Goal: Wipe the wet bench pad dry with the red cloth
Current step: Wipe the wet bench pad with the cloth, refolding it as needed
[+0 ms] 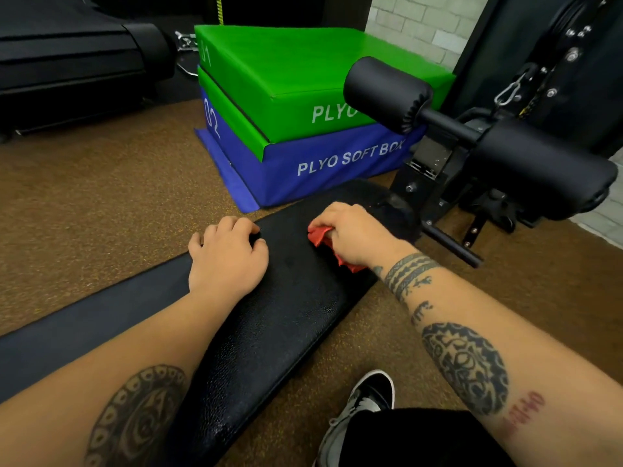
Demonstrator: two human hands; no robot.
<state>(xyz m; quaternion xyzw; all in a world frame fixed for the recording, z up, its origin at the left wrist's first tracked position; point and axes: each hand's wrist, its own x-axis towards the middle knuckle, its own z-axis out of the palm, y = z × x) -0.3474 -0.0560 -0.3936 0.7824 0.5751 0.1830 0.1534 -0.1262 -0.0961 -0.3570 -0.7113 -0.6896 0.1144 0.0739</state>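
Right hand (354, 235) bunches the soft, light red cloth (320, 238); left hand (227, 256), curled and empty, braces the slick, firm bench pad (286, 318).

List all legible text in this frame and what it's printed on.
"PLYO": front of the green plyo box; the rest is hidden behind the black roller pad.
"01": side of the green plyo box.
"PLYO SOFT BOX": front of the blue plyo box.
"02": side of the blue plyo box.
Red tattoo lettering on the right forearm: too blurred to read.
Nothing readable on the bench pad or red cloth.
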